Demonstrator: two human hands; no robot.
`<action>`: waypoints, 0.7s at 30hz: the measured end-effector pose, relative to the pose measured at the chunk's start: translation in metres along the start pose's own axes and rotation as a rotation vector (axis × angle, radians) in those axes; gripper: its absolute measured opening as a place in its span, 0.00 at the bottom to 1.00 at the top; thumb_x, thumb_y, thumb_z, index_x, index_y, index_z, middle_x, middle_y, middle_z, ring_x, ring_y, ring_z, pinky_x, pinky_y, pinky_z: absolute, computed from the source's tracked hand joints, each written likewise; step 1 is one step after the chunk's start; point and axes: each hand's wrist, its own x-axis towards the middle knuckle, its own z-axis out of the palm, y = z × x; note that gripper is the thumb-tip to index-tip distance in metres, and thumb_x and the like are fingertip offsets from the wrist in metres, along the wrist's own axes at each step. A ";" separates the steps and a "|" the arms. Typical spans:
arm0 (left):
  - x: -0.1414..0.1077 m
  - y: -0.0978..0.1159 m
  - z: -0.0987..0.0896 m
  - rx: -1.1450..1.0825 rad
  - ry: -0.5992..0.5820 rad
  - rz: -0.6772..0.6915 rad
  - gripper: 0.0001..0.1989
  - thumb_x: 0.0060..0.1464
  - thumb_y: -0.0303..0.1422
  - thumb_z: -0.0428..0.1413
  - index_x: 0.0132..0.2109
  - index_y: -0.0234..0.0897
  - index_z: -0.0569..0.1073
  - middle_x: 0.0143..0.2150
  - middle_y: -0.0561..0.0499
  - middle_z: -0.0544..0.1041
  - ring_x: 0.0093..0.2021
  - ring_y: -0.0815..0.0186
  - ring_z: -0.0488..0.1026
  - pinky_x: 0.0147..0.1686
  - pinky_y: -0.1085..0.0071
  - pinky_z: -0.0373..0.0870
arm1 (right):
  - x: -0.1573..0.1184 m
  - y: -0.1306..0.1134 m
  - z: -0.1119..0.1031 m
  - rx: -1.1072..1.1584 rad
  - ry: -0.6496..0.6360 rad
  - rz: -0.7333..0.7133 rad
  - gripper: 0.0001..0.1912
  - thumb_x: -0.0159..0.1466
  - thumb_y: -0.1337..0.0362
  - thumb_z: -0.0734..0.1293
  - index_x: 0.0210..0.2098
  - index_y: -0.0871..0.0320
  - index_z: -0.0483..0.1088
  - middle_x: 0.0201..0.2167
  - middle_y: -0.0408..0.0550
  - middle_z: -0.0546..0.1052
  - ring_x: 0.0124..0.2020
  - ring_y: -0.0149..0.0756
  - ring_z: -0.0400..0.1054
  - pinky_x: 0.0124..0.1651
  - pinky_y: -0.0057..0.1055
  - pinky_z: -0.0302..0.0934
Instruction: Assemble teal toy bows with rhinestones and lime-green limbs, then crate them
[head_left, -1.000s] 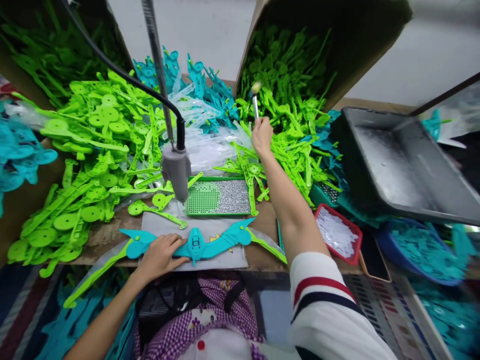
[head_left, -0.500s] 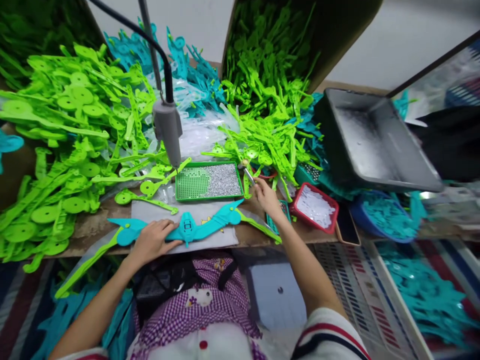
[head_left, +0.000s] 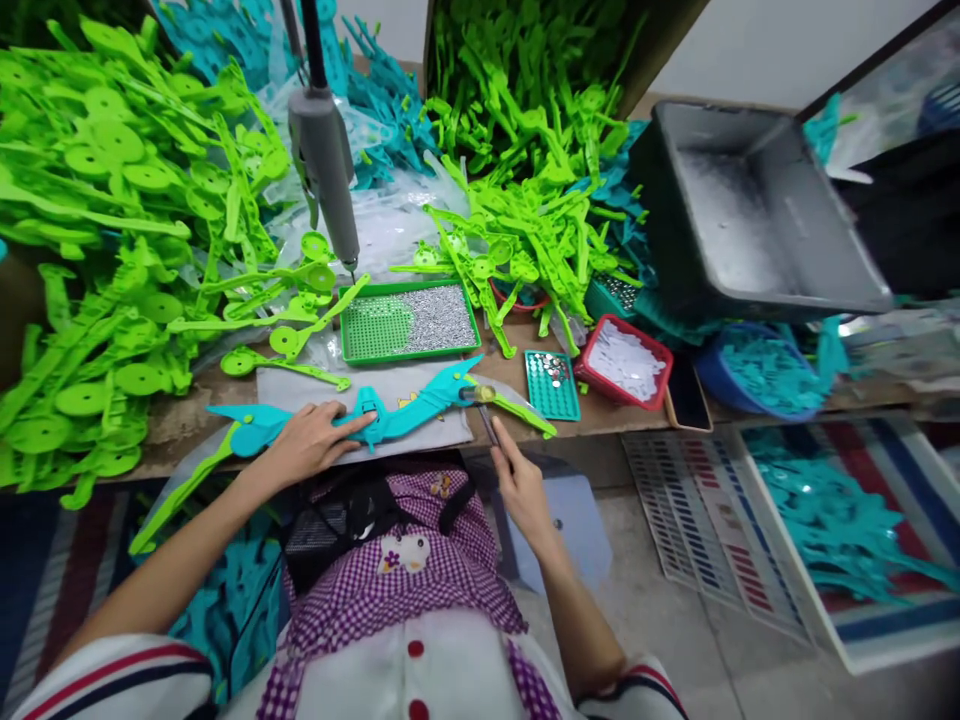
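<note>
Sitting at a crowded wooden workbench (head_left: 187, 425), the person works on a teal toy bow (head_left: 390, 415) that lies flat on a grey cloth (head_left: 420, 385) at the near edge. Big piles of green plastic parts (head_left: 112, 230) fill the left and the back. A grey bin (head_left: 750, 210) leans at the right. A hanging grey screwdriver (head_left: 326, 180) dangles over a green screw tray (head_left: 409, 320) just behind the bow.

The left hand (head_left: 311, 440) is spread flat and presses down on the left half of the bow. The right hand (head_left: 517, 485) is closed around a small metal tool (head_left: 484, 410), and its tip touches the right end of the bow.

To do this well, I think the left hand should hold the bow firm so it does not slide, and the tool tip should stay straight on its spot.

The bow sits close to the bench edge, so a hard push could knock it off. There is little open room. A small teal tray (head_left: 553, 383) and a red tray of white bits (head_left: 622, 362) sit just beside the right hand, so the elbow should stay low and near the body.
</note>
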 end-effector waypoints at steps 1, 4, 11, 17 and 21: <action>0.000 -0.001 -0.001 -0.006 -0.011 0.005 0.21 0.64 0.43 0.49 0.62 0.52 0.68 0.47 0.44 0.71 0.42 0.60 0.70 0.44 0.65 0.65 | -0.008 0.005 0.002 -0.021 0.016 -0.010 0.20 0.59 0.61 0.68 0.52 0.45 0.74 0.53 0.40 0.77 0.53 0.40 0.73 0.59 0.38 0.64; 0.001 -0.002 -0.003 -0.003 -0.028 0.025 0.22 0.64 0.43 0.48 0.63 0.52 0.67 0.46 0.44 0.70 0.42 0.60 0.69 0.43 0.65 0.65 | -0.016 0.012 0.004 -0.167 -0.004 -0.066 0.22 0.62 0.62 0.64 0.56 0.47 0.71 0.54 0.42 0.77 0.52 0.39 0.74 0.57 0.35 0.66; 0.001 -0.001 -0.002 0.085 -0.015 0.042 0.22 0.64 0.43 0.48 0.64 0.51 0.66 0.45 0.43 0.71 0.41 0.60 0.70 0.41 0.65 0.65 | -0.018 0.015 -0.003 -0.427 0.056 -0.241 0.24 0.69 0.60 0.56 0.62 0.55 0.65 0.57 0.50 0.74 0.55 0.38 0.72 0.57 0.32 0.66; 0.001 -0.004 0.001 0.106 0.029 0.083 0.23 0.65 0.44 0.46 0.64 0.49 0.67 0.44 0.42 0.72 0.41 0.59 0.70 0.40 0.66 0.65 | -0.015 0.024 0.003 -0.416 -0.046 -0.149 0.24 0.69 0.60 0.56 0.63 0.53 0.64 0.57 0.47 0.75 0.54 0.37 0.73 0.53 0.30 0.67; 0.002 -0.006 0.003 0.085 0.045 0.075 0.22 0.64 0.44 0.48 0.63 0.50 0.67 0.44 0.42 0.72 0.39 0.60 0.70 0.39 0.66 0.65 | -0.014 0.017 -0.008 -0.370 0.103 -0.150 0.25 0.69 0.57 0.56 0.63 0.56 0.63 0.60 0.49 0.71 0.58 0.37 0.69 0.56 0.32 0.66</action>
